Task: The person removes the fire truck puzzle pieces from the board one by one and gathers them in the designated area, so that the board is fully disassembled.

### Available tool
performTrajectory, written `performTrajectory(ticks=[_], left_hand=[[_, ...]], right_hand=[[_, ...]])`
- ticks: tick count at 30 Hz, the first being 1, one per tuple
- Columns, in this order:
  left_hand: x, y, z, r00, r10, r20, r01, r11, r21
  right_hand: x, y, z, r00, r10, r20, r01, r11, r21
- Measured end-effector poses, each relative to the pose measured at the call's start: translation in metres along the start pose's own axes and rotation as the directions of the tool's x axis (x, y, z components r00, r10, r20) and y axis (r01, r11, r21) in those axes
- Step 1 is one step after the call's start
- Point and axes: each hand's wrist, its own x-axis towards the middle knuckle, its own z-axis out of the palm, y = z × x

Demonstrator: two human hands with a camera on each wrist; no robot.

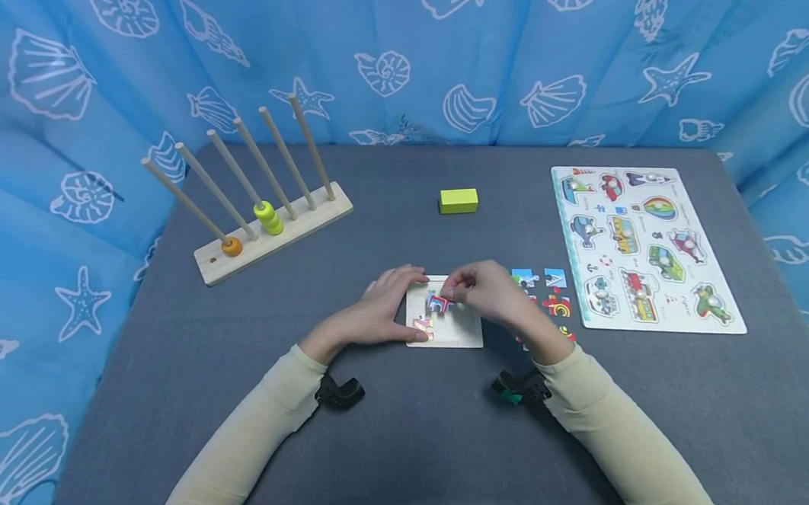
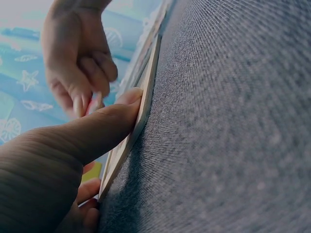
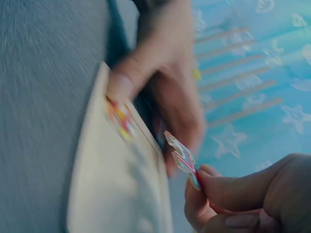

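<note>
A small square wooden puzzle tray [image 1: 462,333] lies on the table. My left hand [image 1: 378,311] rests against its left side, thumb pressing the near left corner and fingers reaching the far left corner. By that thumb, a colourful jigsaw piece [image 3: 120,120] sits inside the tray, blurred in the right wrist view. Above the tray, my right hand [image 1: 485,290] pinches another jigsaw piece [image 3: 182,159] between thumb and forefinger. This piece is tilted and apart from the tray floor. More jigsaw pieces [image 1: 555,278] lie right of the tray, partly hidden by my right hand and wrist.
A wooden peg stand [image 1: 287,234] with orange and lime beads stands at the back left. A yellow-green block [image 1: 458,201] sits behind the tray. On the right lies a vehicle picture board [image 1: 641,248]. A blue shell-patterned curtain [image 1: 381,71] hangs behind the table.
</note>
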Motion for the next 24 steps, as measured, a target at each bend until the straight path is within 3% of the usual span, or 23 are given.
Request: performTrajectory(ticks=[6,10,16,24], left_hand=[[0.001,0.000,0.000,1.000,0.019,-0.005,-0.019,1.000,0.013],[0.000,-0.001,0.000,0.999,0.041,-0.009,-0.041,0.999,0.025],[-0.001,-0.002,0.001,0.999,0.043,0.001,-0.043,0.999,0.033],[-0.001,-0.002,0.002,0.999,0.045,0.015,-0.046,0.998,0.039]], right_hand=[[-0.026,0.021,-0.039,1.000,0.010,-0.016,-0.010,1.000,0.012],[-0.044,0.038,-0.053,1.000,0.013,0.002,-0.013,1.000,0.013],[-0.057,0.057,-0.052,1.000,-0.007,0.001,0.007,1.000,-0.010],[-0.046,0.062,-0.038,0.991,-0.079,-0.107,0.066,0.991,-0.120]])
